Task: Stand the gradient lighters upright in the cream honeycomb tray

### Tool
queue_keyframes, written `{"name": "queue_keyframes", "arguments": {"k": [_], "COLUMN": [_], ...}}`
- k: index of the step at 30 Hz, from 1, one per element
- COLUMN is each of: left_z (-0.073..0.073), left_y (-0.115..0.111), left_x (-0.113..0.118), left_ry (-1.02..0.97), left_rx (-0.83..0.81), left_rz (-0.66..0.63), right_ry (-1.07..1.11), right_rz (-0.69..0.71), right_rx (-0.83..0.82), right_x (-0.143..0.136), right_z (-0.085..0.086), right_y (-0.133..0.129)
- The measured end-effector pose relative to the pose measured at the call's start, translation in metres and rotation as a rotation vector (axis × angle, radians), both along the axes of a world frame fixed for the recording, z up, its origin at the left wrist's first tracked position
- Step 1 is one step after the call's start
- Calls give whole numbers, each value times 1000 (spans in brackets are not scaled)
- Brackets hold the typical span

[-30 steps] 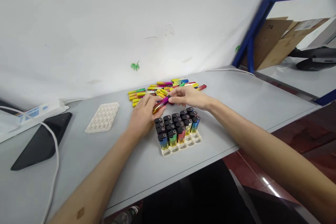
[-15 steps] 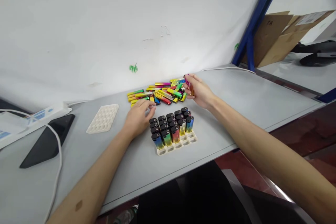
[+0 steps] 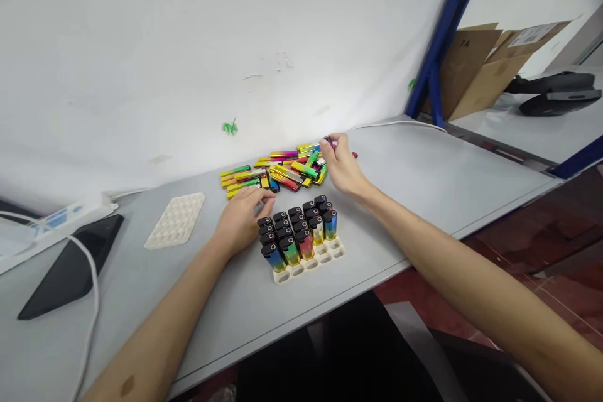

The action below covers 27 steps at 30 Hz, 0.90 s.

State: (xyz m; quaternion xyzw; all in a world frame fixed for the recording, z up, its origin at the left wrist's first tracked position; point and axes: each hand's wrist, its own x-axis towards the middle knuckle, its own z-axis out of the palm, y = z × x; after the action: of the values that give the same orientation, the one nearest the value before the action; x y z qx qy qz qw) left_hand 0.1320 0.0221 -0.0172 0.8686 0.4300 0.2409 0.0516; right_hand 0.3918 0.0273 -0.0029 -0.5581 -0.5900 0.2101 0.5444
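Observation:
My right hand (image 3: 346, 166) is closed around a lighter (image 3: 328, 140), of which only a dark and purple end shows between thumb and fingers. A small red end pokes out past the knuckles; I cannot tell if it belongs to the same lighter. My left hand (image 3: 242, 217) rests on the table with thumb and fingers apart, fingertips at the front edge of a loose pile of shiny coloured lighters (image 3: 285, 174). Just right of it, several black-topped lighters (image 3: 289, 250) stand upright in rows in a cream holder (image 3: 308, 265), whose front holes show.
Left of my hands lies a second cream holder (image 3: 176, 221) with rows of hollows. Farther left are a black phone-like slab (image 3: 73, 267), a white power strip (image 3: 66, 223) and a cable. A blue frame (image 3: 436, 69) and cardboard boxes (image 3: 485, 66) stand at the right.
My right hand has turned, so the lighter in it is more hidden and a red end shows at its right. My left hand stays by the pile. The whole view has shifted slightly.

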Motion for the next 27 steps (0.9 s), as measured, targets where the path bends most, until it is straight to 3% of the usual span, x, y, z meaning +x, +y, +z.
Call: {"name": "queue_keyframes", "arguments": {"k": [6, 13, 16, 22, 27], "left_z": [2, 1, 1, 2, 1], "left_y": [0, 0, 0, 0, 2], "left_x": [2, 1, 0, -1, -1], "left_ry": [13, 2, 6, 0, 5], "left_rx": [-40, -68, -73, -76, -69], "left_rz": [8, 12, 15, 22, 18], "right_ry": [272, 685, 736, 725, 741], "right_rz": [223, 249, 307, 372, 338], "right_rx": [-43, -222, -311, -329, -344], "right_x": [-2, -11, -13, -17, -18], "right_z": [5, 14, 16, 17, 14], "right_y": [-5, -10, -11, -16, -14]}}
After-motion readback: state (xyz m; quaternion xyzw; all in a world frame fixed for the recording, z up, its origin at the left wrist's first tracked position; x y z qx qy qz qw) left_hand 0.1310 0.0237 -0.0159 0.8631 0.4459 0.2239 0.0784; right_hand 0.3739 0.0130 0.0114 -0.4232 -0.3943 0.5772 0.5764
